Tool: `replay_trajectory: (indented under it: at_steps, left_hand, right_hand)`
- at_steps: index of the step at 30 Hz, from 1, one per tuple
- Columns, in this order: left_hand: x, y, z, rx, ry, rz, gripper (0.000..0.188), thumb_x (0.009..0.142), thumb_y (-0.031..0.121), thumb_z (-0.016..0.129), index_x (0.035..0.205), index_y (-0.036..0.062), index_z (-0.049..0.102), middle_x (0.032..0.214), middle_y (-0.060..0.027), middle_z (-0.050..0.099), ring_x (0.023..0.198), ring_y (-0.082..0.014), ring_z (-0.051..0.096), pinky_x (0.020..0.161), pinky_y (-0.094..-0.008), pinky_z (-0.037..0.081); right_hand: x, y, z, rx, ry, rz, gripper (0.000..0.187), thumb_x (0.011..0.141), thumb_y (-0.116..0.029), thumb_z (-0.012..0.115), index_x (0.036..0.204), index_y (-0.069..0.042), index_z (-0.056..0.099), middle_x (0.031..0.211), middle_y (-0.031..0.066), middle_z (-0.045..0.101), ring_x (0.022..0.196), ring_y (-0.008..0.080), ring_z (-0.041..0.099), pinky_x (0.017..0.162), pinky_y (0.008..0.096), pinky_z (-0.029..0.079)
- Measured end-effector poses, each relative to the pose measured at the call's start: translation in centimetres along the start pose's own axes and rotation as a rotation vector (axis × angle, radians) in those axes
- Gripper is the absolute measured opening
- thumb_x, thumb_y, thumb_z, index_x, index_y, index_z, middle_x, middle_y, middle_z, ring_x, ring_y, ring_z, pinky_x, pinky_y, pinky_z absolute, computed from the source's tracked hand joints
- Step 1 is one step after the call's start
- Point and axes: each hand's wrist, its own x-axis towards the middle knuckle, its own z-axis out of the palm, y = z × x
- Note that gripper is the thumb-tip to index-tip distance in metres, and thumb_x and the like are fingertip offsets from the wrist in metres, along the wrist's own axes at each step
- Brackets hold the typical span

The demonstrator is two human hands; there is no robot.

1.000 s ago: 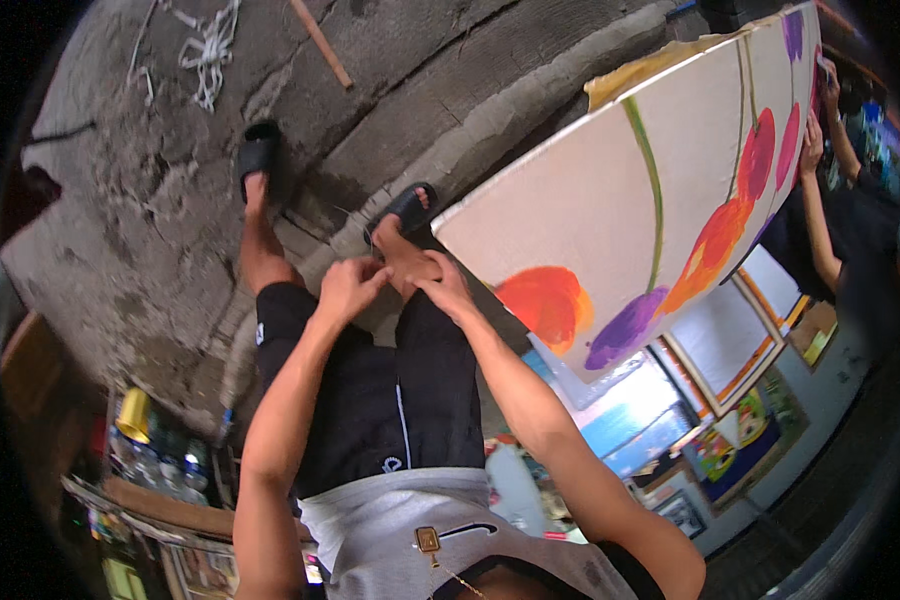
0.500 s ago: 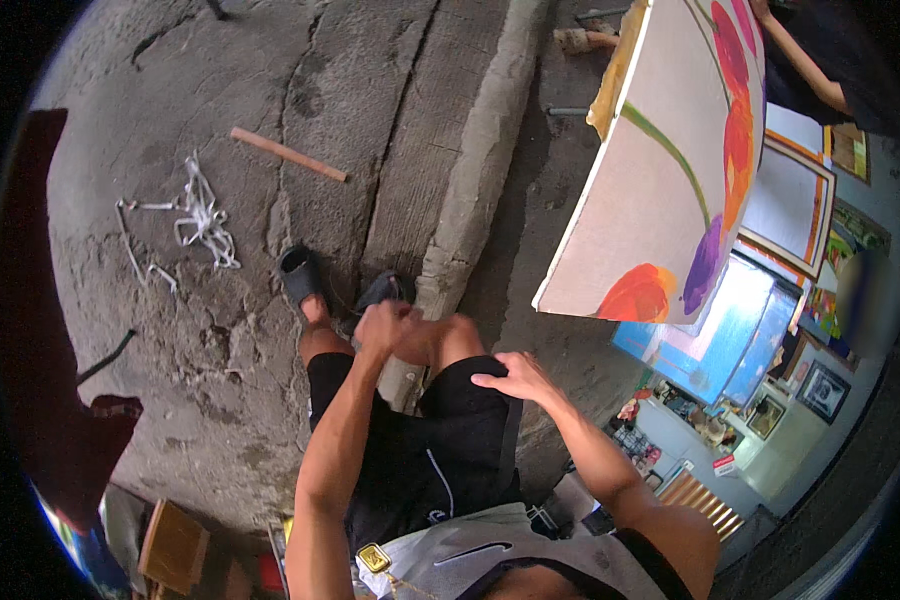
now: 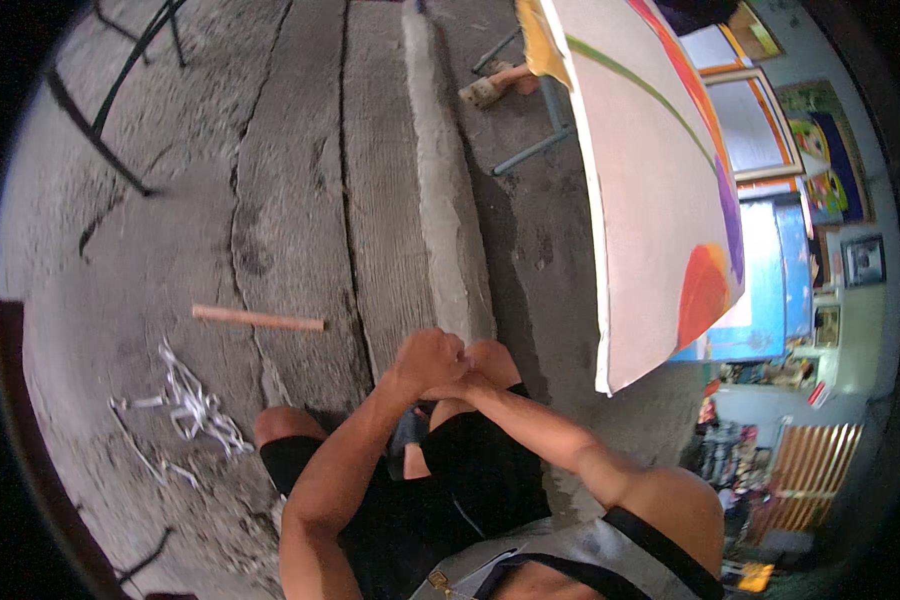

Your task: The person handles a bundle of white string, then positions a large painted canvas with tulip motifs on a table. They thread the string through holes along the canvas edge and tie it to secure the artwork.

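My left hand (image 3: 428,358) is closed, with its fingers curled, above my bent right knee. Beneath it lies my right hand (image 3: 442,390), touching it at the wrist and mostly hidden, so its fingers do not show. Whether anything is held between the two hands cannot be made out. Just right of my hands stands a large canvas painting (image 3: 645,200), tilted, with a pale ground and red, orange, purple and green shapes. Its near lower corner hangs beyond my right forearm.
On the concrete floor to the left lie a wooden stick (image 3: 258,319) and a tangle of white straps (image 3: 195,405). A raised concrete kerb (image 3: 442,190) runs ahead of my knees. Metal legs (image 3: 535,150) and a person's foot (image 3: 485,92) are beside the canvas. Framed pictures (image 3: 760,125) stand at the right.
My right hand has left my right thigh and moved in under my left hand. My view has shifted, so the stick and straps sit lower in it.
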Motion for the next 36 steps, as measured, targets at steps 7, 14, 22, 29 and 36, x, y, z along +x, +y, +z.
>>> replay_trajectory:
  at_steps: [7,14,22,29,36]
  left_hand:
    - [0.6,-6.8,-0.1,0.189,-0.064,0.123,0.026,0.073,0.030,0.063,0.086,0.0086,0.070,0.075,-0.0163,0.066,0.070,-0.0317,0.065,0.066,-0.0413,0.052]
    - [0.8,-8.5,-1.8,0.301,0.004,0.089,0.022,0.074,0.028,0.063,0.084,0.0094,0.070,0.073,-0.0166,0.065,0.069,-0.0336,0.064,0.066,-0.0416,0.052]
    - [0.5,-8.5,-0.9,0.306,-0.003,0.174,0.024,0.077,0.030,0.060,0.081,0.0094,0.070,0.067,-0.0175,0.063,0.063,-0.0353,0.063,0.060,-0.0443,0.051]
    - [0.6,-8.3,-0.8,0.341,-0.055,0.153,0.023,0.076,0.030,0.060,0.080,0.0105,0.070,0.069,-0.0153,0.064,0.065,-0.0344,0.063,0.061,-0.0439,0.052]
    - [0.9,-7.7,-0.8,0.324,-0.032,0.150,0.024,0.075,0.031,0.061,0.080,0.0092,0.069,0.070,-0.0162,0.064,0.067,-0.0342,0.064,0.062,-0.0440,0.052]
  right_hand:
    - [7.0,3.4,2.8,0.062,0.010,-0.149,0.044,0.078,-0.042,0.065,0.103,-0.006,0.061,0.096,0.0109,0.066,0.087,0.0278,0.062,0.078,0.0416,0.047]
    - [8.1,5.2,1.6,0.040,0.336,-0.354,0.051,0.079,-0.046,0.062,0.113,-0.009,0.058,0.109,0.0136,0.063,0.103,0.0323,0.057,0.089,0.0448,0.044]
    - [7.5,5.2,2.5,0.061,0.176,-0.213,0.057,0.080,-0.047,0.062,0.118,-0.004,0.055,0.118,0.0146,0.059,0.111,0.0299,0.053,0.096,0.0387,0.039]
    - [8.0,5.5,3.7,0.032,0.255,-0.331,0.059,0.078,-0.048,0.063,0.115,-0.002,0.054,0.117,0.0174,0.058,0.110,0.0327,0.053,0.094,0.0423,0.041]
    - [8.3,6.5,3.7,0.024,0.240,-0.354,0.064,0.078,-0.048,0.062,0.122,-0.003,0.050,0.123,0.0167,0.055,0.116,0.0332,0.049,0.098,0.0416,0.038]
